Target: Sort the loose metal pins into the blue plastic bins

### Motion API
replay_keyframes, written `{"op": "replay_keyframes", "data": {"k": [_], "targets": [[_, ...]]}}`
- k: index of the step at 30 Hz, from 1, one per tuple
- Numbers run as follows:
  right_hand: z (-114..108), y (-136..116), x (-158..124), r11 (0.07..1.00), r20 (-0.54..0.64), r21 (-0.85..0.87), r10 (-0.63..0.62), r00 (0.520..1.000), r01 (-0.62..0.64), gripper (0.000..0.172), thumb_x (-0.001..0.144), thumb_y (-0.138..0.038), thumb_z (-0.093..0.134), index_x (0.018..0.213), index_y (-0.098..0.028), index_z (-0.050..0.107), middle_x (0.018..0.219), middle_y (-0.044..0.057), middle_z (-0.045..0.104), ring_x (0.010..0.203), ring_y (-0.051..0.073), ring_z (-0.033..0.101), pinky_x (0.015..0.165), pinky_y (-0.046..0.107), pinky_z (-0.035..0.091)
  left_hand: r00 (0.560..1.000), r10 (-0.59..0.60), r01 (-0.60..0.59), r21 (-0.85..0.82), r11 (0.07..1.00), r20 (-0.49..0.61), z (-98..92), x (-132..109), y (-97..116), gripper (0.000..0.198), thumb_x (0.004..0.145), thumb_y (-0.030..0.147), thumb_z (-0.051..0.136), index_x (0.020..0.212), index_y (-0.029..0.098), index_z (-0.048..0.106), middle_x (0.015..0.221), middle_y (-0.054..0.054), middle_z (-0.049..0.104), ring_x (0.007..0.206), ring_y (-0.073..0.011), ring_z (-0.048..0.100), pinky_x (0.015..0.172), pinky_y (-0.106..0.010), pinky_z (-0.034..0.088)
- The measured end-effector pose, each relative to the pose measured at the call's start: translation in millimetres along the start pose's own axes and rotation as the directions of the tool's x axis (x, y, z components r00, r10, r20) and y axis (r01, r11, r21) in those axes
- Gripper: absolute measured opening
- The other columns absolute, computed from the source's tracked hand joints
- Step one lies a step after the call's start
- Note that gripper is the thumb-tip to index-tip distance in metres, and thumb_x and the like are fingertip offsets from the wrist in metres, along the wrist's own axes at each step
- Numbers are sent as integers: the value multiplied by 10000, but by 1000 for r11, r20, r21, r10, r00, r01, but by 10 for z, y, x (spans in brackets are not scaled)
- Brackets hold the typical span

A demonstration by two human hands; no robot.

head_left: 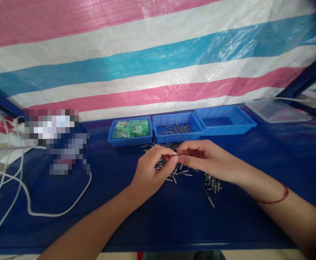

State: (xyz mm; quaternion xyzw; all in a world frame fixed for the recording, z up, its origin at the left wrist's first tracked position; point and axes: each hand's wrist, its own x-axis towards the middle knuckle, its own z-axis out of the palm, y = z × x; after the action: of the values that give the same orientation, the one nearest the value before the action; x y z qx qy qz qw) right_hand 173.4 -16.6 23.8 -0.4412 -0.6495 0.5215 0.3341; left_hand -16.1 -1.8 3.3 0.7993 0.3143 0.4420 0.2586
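My left hand [154,164] and my right hand [209,159] meet fingertip to fingertip above the blue table, both closed in a pinch. Between them a thin bit of metal shows, which looks like a pop rivet [176,155]; most of it is hidden by the fingers. Under and behind the hands lies a loose pile of pop rivets [183,172]. A smaller cluster of rivets [214,183] sits below my right hand, with a single rivet [208,196] lying apart in front of it.
Along the back stand a blue bin [111,140] of green packets, a middle bin [176,137] with loose rivets, and a right-hand bin [228,130]. A clear plastic lid [278,111] lies at far right. White cables [47,215] loop across the left, beside blurred items.
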Motion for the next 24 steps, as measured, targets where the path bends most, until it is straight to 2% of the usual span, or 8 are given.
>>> {"op": "replay_keyframes", "data": {"k": [5,8,12,14,16,18,20,24], "targets": [[-14,28,12,998,-68,55,-17,998,21,209,805,-360,642,808,-159,584,642,-42,464,582,83,405,526,225,313,1000,-11,11,37,999,-4,12,7,-38,59,872,205,574,901,180,620,819,-19,652,737,-124,594,711,-240,465],[-15,28,10,999,-93,32,-33,995,36,206,787,-350,662,798,-172,560,630,-50,452,565,82,403,510,221,311,997,-52,49,50,998,52,14,1,-55,70,885,217,563,913,183,617,827,-18,648,746,-127,597,707,-237,462],[-6,-2,-26,979,-117,-194,-87,989,63,256,824,-380,619,691,-173,549,596,-49,409,550,84,371,491,226,288,981,-92,77,92,993,169,-4,1,-56,145,931,249,491,901,183,618,829,-22,646,772,-141,602,736,-254,455],[-20,-29,-18,945,-145,-314,-138,980,86,294,853,-400,578,668,-173,559,601,-37,437,556,91,383,499,234,301,980,-110,90,123,988,167,-16,6,-60,170,946,258,461,989,184,608,878,-33,650,829,-155,604,783,-275,451],[-60,-52,43,911,-232,-395,-219,948,114,302,867,-420,554,687,-177,570,632,-21,498,566,100,412,522,243,334,984,-133,116,141,983,115,-31,16,-74,222,951,265,452,1128,184,558,944,-47,648,877,-164,597,823,-292,447],[-129,-57,164,872,-355,-475,-312,881,117,300,871,-430,546,703,-182,565,653,-8,539,574,109,436,552,254,360,988,-139,128,152,980,61,-49,29,-93,273,953,272,446,1201,180,514,973,-56,643,886,-166,591,841,-303,446],[-214,-33,321,810,-416,-579,-393,820,94,300,874,-426,542,694,-187,549,655,3,554,592,122,458,592,268,372,992,-104,91,174,981,68,-64,41,-101,248,954,267,442,1162,179,543,978,-60,641,894,-169,588,853,-316,445],[-351,48,530,627,-304,-777,-444,843,50,296,870,-446,546,755,-176,581,741,49,604,701,170,507,694,311,379,972,74,-129,244,961,221,-43,10,-23,184,935,244,480,1005,186,640,977,-66,650,948,-192,574,873,-344,432]]}}
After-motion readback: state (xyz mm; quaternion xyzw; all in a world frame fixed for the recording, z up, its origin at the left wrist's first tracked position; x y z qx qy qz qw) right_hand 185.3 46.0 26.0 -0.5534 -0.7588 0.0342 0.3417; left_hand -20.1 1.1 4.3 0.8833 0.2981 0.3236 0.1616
